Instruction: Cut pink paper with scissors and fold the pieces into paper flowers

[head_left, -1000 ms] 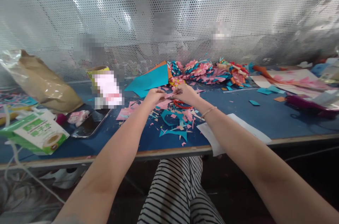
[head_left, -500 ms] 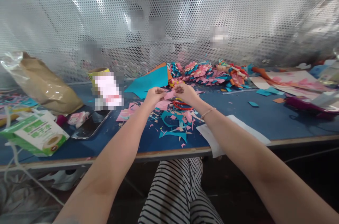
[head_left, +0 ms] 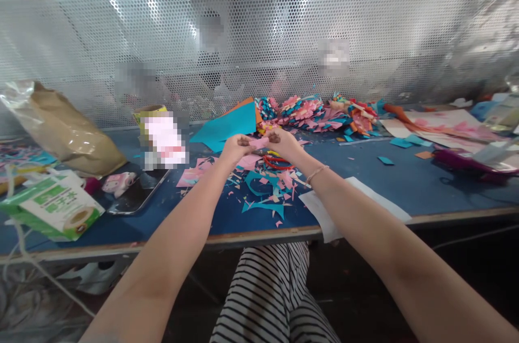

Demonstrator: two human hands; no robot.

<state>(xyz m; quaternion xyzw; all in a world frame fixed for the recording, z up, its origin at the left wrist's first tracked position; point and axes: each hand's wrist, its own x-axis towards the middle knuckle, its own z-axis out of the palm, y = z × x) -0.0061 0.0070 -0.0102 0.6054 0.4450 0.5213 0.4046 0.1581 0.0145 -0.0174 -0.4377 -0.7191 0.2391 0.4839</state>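
A small pink strip of paper [head_left: 258, 143] is stretched between my two hands above the blue tabletop. My left hand [head_left: 235, 148] pinches its left end, fingers closed. At the other end my right hand [head_left: 282, 142] grips it, fingers curled inward. Just below lie scissors with red handles [head_left: 278, 162], partly covered by scraps. Pink paper pieces [head_left: 197, 172] and cut blue paper scraps [head_left: 265, 208] are strewn under and in front of the hands. Behind them rests a blue sheet [head_left: 231, 122] on an orange one.
Bunches of folded pink and blue paper [head_left: 308, 111] line the back by a perforated metal screen [head_left: 259, 35]. On the left are a brown bag [head_left: 77, 132], a green-white box [head_left: 57, 208] and a phone [head_left: 140, 192]. White paper [head_left: 365, 197] overhangs the front edge; a purple item [head_left: 470, 165] is far right.
The pink strip looks narrower and more rolled or folded between my fingers. Both hands stay in nearly the same place, and the view has shifted slightly.
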